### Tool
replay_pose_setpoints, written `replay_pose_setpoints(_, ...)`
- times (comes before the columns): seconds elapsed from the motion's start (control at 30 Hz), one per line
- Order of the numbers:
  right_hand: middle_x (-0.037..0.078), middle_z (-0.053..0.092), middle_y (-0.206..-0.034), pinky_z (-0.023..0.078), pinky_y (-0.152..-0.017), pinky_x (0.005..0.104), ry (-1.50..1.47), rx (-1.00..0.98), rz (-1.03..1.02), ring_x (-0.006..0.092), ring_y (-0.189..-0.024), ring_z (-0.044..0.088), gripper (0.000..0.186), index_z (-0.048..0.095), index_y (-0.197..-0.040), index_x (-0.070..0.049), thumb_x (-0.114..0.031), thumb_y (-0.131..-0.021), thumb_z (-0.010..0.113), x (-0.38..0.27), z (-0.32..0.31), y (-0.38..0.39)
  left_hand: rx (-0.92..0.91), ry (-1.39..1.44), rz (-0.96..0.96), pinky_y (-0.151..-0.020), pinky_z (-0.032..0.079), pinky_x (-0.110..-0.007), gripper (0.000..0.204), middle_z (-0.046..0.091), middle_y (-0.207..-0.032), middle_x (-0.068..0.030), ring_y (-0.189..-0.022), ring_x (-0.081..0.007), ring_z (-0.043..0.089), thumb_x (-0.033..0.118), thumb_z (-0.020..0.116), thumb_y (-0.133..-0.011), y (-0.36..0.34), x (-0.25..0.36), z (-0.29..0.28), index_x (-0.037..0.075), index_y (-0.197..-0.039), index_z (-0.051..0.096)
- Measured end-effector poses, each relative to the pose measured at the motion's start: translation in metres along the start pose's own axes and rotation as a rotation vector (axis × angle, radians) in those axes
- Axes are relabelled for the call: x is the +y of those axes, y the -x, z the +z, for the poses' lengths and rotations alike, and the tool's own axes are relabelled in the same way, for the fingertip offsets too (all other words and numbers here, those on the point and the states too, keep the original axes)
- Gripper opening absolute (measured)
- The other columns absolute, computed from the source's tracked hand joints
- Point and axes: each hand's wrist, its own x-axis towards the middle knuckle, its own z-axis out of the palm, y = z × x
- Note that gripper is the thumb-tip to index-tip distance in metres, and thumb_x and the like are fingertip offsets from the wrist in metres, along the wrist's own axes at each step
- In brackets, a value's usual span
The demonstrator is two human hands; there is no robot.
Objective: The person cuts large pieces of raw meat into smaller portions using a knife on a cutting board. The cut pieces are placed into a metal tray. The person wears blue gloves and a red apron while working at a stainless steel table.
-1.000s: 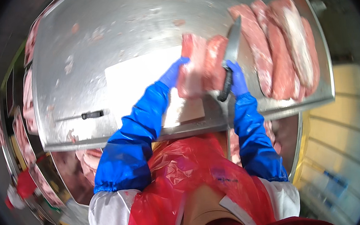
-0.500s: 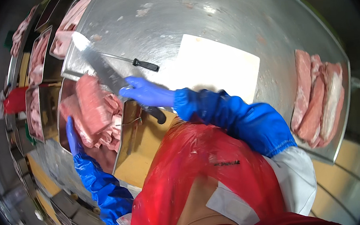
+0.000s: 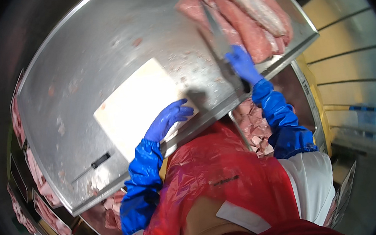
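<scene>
In my right hand (image 3: 243, 65), gloved in blue, is a long knife (image 3: 216, 33) with a dark handle; the fingers are wrapped round it. The blade points away from me, beside and partly over the nearest pieces in a row of long pink meat pieces (image 3: 244, 24) at the table's far right. Blue-gloved too, my left hand (image 3: 170, 118) is open and holds nothing. Its stretched fingers hover over the near right edge of a white cutting board (image 3: 133, 102); whether they touch it I cannot tell.
A sharpening steel (image 3: 100, 160) with a black handle lies left of the board on the metal table (image 3: 76, 56). Below the table's near edge on the right stands a tray of cut meat pieces (image 3: 253, 129). Several meat trays (image 3: 46, 210) line the left; a person in red is at lower left.
My view has turned to the right. My left hand has left the meat tray and come over the board. My right hand has carried the knife from the left side to the long meat pieces.
</scene>
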Motion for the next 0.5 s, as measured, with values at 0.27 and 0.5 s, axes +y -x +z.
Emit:
replay_pose_setpoints(0.27, 0.009, 0.065, -0.103, 0.047, -0.086, 0.0325, -0.05, 0.294, 0.028, 0.0175, -0.09, 0.06, 0.032, 0.06, -0.12, 0.001, -0.02, -0.095, 0.06, 0.124, -0.198, -0.078, -0.102, 0.355, -0.058, -0.11, 0.035, -0.039, 0.052, 0.047, -0.144, -0.017, -0.131, -0.0279, 0.047, 0.031, 0.044, -0.103, -0.295, -0.018, 0.06, 0.006, -0.148, 0.036)
replay_pose_setpoints(0.5, 0.006, 0.068, -0.102, 0.048, -0.084, 0.0306, -0.692, -0.122, 0.385, 0.0149, -0.089, 0.061, 0.028, 0.063, -0.116, 0.0, -0.019, -0.095, 0.057, 0.138, -0.23, -0.193, -0.011, 0.266, 0.206, -0.107, 0.038, -0.037, 0.051, 0.047, -0.141, -0.0154, -0.13, -0.0282, 0.048, 0.036, 0.053, -0.098, -0.412, 0.001, 0.121, 0.006, -0.138, 0.044)
